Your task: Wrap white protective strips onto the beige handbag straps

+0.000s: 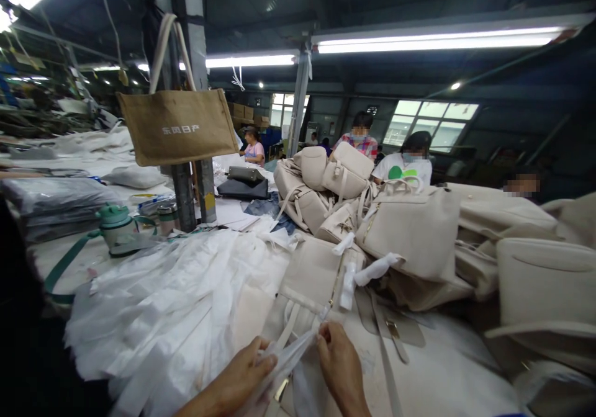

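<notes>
My left hand point(244, 370) is closed on a strip of thin white wrapping paper point(295, 350). Pinched in my right hand point(341, 360) is the strip's other end, near a gold zipper pull. The paper stretches at a slant between both hands, above a beige leather bag point(313, 272) lying on the work surface. White paper is wrapped around some bag parts, such as a piece point(376, 269) beyond my right hand. To the left spreads a heap of loose white paper sheets point(186, 299). A beige strap with a gold buckle point(392, 328) lies right of my right hand.
Several beige bags point(410, 224) are piled ahead and to the right. A green-lidded bottle point(114, 224) with a strap stands at the left. One brown tote bag point(179, 125) hangs on a metal post point(198, 51). Several people are beyond the pile.
</notes>
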